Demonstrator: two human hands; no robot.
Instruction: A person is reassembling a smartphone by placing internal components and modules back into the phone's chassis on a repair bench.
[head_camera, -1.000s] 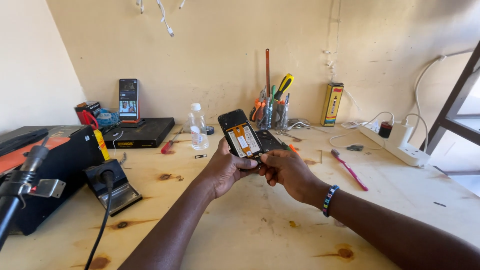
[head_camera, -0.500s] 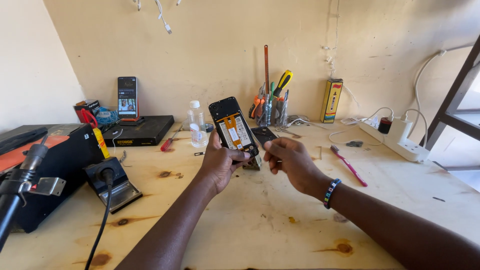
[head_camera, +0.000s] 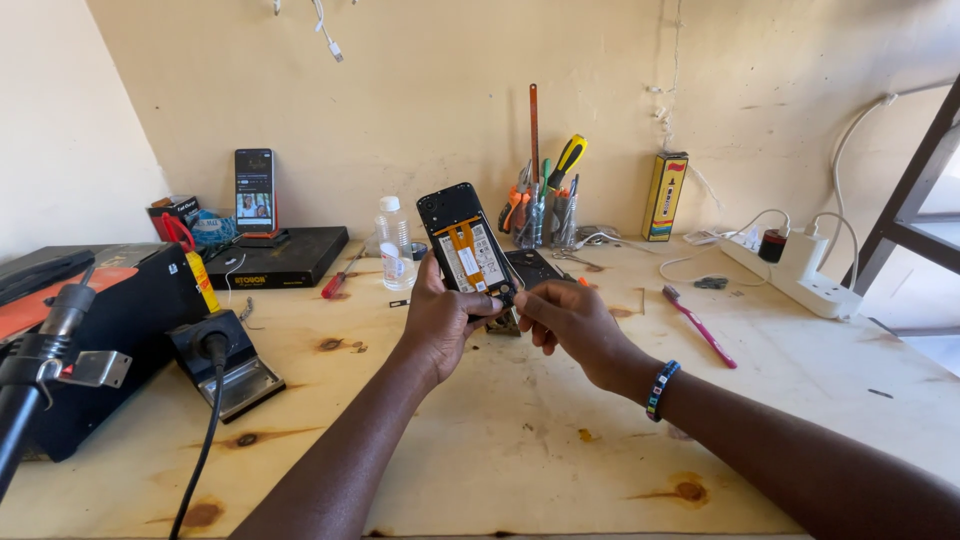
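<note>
Far off to the left of the hands, a big black box (head_camera: 100, 300) and a soldering stand (head_camera: 225, 365) with a dark cord. Behind the left hand, a small clear bottle (head_camera: 395, 240) and a red screwdriver (head_camera: 340, 277) flat on the wooden table (head_camera: 500, 450). Left hand (head_camera: 445, 320) curled tight round the lower part of an opened phone (head_camera: 465, 245), held up off the table, tilted, back cover off, orange and black insides showing. Right hand (head_camera: 570, 320) just beside it, thumb and first finger pinched close together at the phone's bottom end, touching the left fingertips. Hard to tell if something tiny sits in that pinch. Looks like the picking-at-the-bottom-edge step of work on the open phone, so any pull there calls for a steady hold and a soft, small tug. Just behind the right hand, a flat black cover (head_camera: 535, 268) on the table, then a cup of tools (head_camera: 545, 210) by the wall. Right of the right hand, a pink toothbrush (head_camera: 700, 325), and well apart, a white power strip (head_camera: 800, 275).
</note>
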